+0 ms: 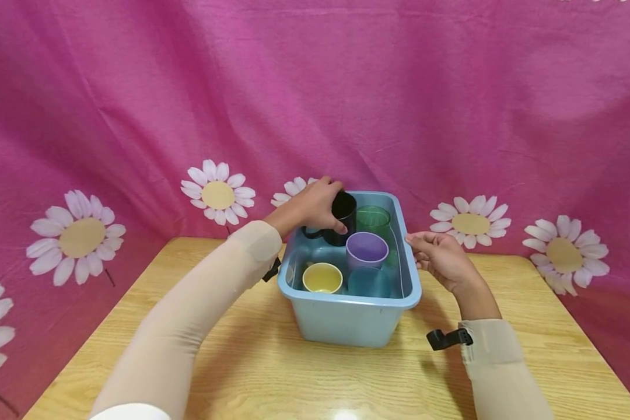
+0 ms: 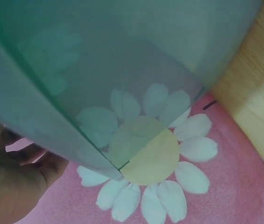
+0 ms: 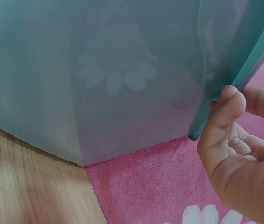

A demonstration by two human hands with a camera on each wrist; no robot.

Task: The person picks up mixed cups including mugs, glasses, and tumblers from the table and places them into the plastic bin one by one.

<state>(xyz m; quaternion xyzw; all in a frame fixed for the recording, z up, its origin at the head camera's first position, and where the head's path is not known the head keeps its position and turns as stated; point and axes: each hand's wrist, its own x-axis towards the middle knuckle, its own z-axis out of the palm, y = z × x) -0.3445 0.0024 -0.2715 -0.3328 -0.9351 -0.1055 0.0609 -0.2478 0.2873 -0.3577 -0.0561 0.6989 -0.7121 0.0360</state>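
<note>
A light blue plastic tub [image 1: 341, 321] stands on the table with cups inside. At its back left, my left hand [image 1: 315, 205] grips a black mug [image 1: 349, 217] from above, thumb on the near side and fingers over the far side. The mug's handle points left. My right hand [image 1: 443, 256] pinches the tub's right rim between thumb and forefinger; the right wrist view shows this pinch on the rim [image 3: 258, 51] closely. In the left wrist view the tub's wall covers most of the frame, with my left hand [image 2: 19, 177] partly behind it.
Beside the mug in the tub are a green clear cup [image 1: 374, 217], a purple cup [image 1: 367, 249], a teal cup [image 1: 370, 284] and a yellow cup [image 1: 322, 279]. The wooden table [image 1: 252, 361] meets a pink flowered cloth [image 1: 399, 105] behind and at both sides.
</note>
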